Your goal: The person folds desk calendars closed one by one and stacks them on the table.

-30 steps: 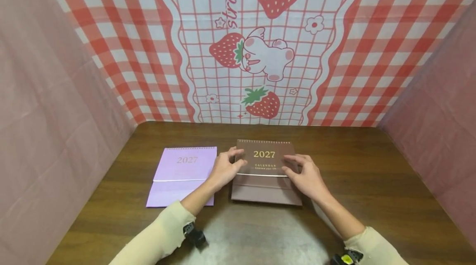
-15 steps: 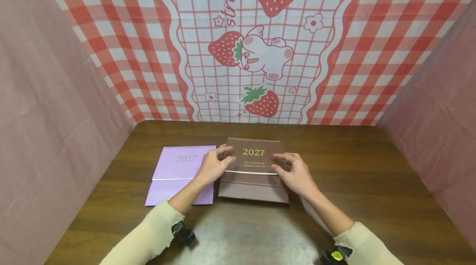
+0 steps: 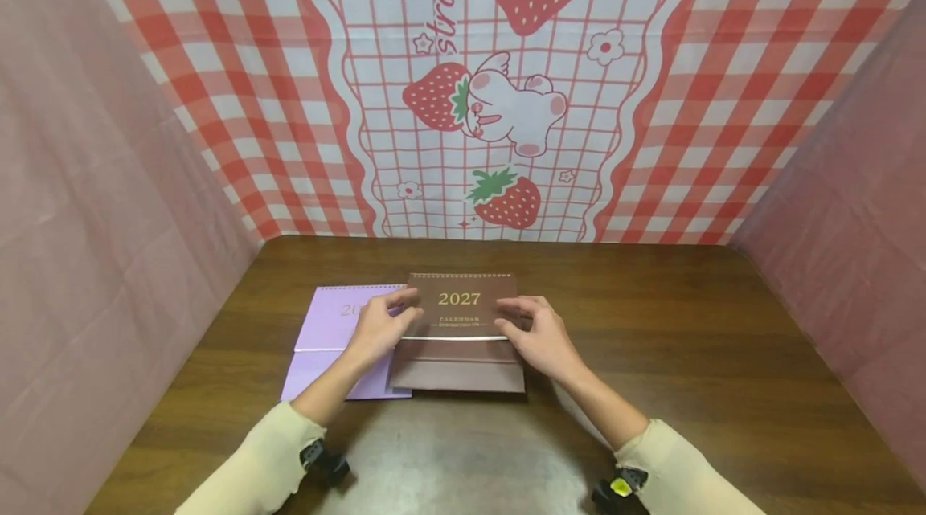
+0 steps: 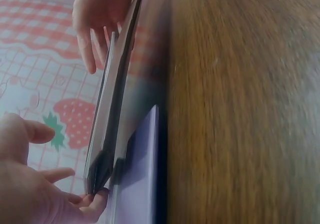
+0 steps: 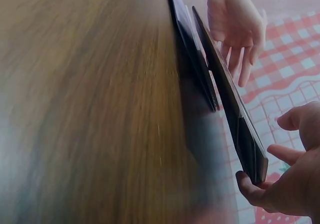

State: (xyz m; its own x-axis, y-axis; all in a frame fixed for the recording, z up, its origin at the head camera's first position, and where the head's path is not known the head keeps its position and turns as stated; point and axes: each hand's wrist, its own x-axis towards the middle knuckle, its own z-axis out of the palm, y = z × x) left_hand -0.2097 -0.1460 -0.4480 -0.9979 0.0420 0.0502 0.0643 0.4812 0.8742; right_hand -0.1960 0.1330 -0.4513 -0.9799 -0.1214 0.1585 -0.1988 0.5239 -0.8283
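Note:
A brown desk calendar marked 2027 in gold is held flat between both hands, raised off the table. My left hand holds its left edge; in the left wrist view, fingertips curl beneath the edge while the thumb stays off the cover. On the right edge, my right hand grips likewise, its fingers hooked under in the right wrist view. Below lies a purple desk calendar marked 2027; the brown one and my left hand cover its right part.
The wooden table carries the purple calendar on its left half. A red checked strawberry cloth hangs behind the table, with plain pink cloth at the left side and more at the right.
Both hands have carried the brown calendar leftward, from beside the purple calendar to partly over it. The purple calendar has stayed in place.

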